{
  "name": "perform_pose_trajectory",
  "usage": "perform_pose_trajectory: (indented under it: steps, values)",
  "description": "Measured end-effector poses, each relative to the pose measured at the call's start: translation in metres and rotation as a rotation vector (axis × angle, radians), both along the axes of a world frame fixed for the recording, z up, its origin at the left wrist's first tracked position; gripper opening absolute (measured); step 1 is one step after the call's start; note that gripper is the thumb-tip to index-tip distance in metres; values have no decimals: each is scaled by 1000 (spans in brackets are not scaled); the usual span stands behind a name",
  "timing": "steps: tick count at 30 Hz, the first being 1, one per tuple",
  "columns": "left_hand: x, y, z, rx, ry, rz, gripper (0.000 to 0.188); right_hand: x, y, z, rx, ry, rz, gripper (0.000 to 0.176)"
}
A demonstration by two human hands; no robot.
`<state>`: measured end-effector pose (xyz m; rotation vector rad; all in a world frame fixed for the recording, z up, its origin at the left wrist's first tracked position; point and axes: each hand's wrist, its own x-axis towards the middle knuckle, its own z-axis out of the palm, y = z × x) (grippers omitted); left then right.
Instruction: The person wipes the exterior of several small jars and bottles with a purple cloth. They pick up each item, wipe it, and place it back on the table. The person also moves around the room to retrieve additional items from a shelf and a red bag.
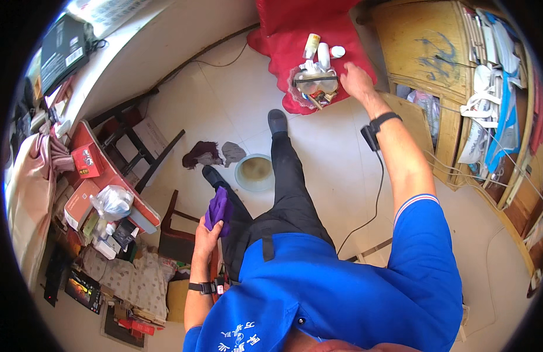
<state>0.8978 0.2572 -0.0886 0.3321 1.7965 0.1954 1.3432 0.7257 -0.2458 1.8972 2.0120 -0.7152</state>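
My left hand [210, 233] grips a folded purple cloth [219, 210] beside my left thigh. My right hand [358, 81] reaches out over a red cloth cover [293, 31] on a raised surface, its fingers partly curled. Just left of those fingers are clear goggles with a dark strap [316, 82], lying on a lace-edged container of small items [321, 97]. Behind the goggles are a yellowish cylinder [312, 44], a white bottle [324, 55] and a white-capped container [337, 52]. Whether my right fingers touch anything is unclear.
A basin of murky water [254, 172] stands between my feet, near a dark rag [203, 154] and a grey rag [233, 152]. A cluttered red table [135, 193] and a dark chair [177, 237] are left. A wooden cabinet [423, 48] and loose cables [452, 172] are right.
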Motion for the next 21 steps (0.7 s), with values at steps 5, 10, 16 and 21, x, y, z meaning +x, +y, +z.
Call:
perform_pose_trajectory:
  steps: [5,10,16,21]
  values:
    - [20,41,-23,-94,-5,4,47,-50,33,-55,-79,-97,-80,55]
    - [21,25,-51,-35,14,134,46,-64,47,-108,-119,-160,-177,63]
    - [21,5,-85,-86,18,87,46,-64,50,-147,-53,-215,-266,63]
    - [29,21,-99,9,15,129,48,-59,43,-151,64,-116,-371,65]
